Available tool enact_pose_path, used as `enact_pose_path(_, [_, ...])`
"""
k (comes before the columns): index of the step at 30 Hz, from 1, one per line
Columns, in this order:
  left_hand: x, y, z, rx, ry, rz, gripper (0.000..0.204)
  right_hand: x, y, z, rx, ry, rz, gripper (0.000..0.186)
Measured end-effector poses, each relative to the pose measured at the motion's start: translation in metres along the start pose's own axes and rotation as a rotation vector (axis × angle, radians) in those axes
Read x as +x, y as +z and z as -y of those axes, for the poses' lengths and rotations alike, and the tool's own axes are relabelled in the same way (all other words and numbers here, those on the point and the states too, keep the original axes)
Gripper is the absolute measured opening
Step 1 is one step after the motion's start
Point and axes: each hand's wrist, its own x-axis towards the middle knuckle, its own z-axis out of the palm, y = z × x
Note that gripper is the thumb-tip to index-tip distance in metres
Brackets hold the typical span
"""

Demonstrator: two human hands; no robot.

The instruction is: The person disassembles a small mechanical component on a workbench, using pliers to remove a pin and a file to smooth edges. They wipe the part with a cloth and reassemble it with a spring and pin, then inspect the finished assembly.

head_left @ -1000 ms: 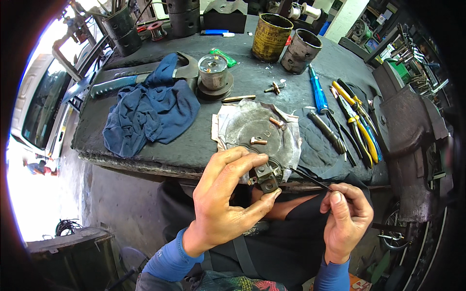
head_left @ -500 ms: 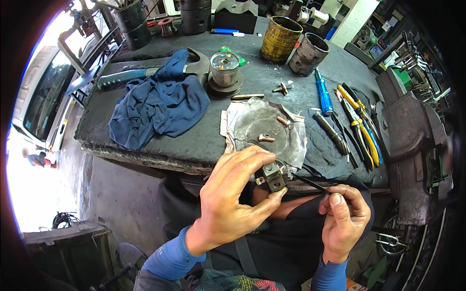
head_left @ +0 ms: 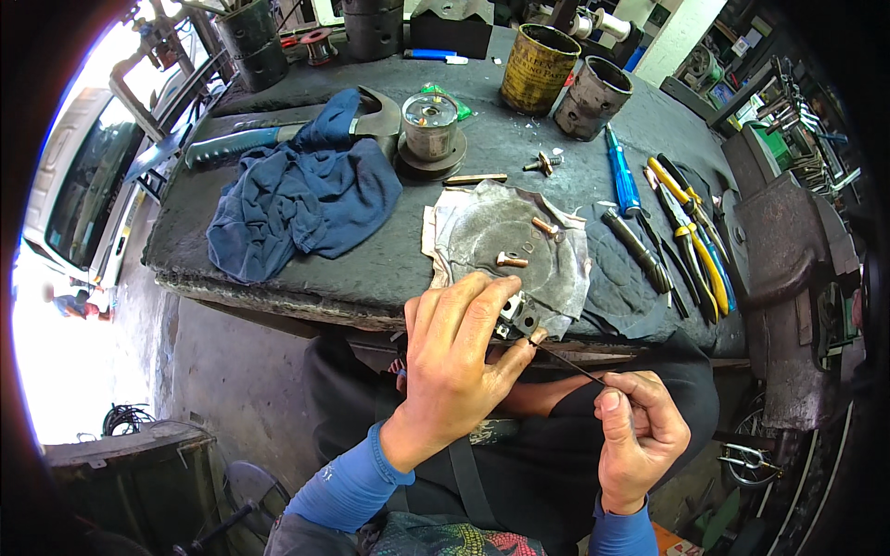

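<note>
Left hand gripping metal block at desk near edge, by stained cloth. Right hand pinching thin rod, far end at left thumb tip. Bolts on cloth. Farther out: blue rag left, screwdriver and pliers right, yellow can back.

Bench opens between cylinder and yellow tin; left grip seemingly blocks front.
</note>
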Motion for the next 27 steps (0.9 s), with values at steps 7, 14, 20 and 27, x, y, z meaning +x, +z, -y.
enact_pose_path(7, [0.002,-0.016,0.000,-0.011,-0.021,0.169,0.071,-0.001,0.003,-0.006,-0.006,-0.010,0.002,0.013])
enact_pose_path(14, [0.009,-0.023,0.008,-0.084,0.013,0.235,0.071,-0.002,0.002,-0.006,-0.028,0.052,0.038,0.014])
enact_pose_path(20, [0.009,-0.022,0.006,-0.041,0.019,0.240,0.066,0.001,0.010,-0.009,-0.012,0.087,0.044,0.014])
enact_pose_path(27, [0.014,-0.022,0.009,-0.048,0.031,0.255,0.064,0.003,0.010,-0.011,-0.106,0.013,0.079,0.017])
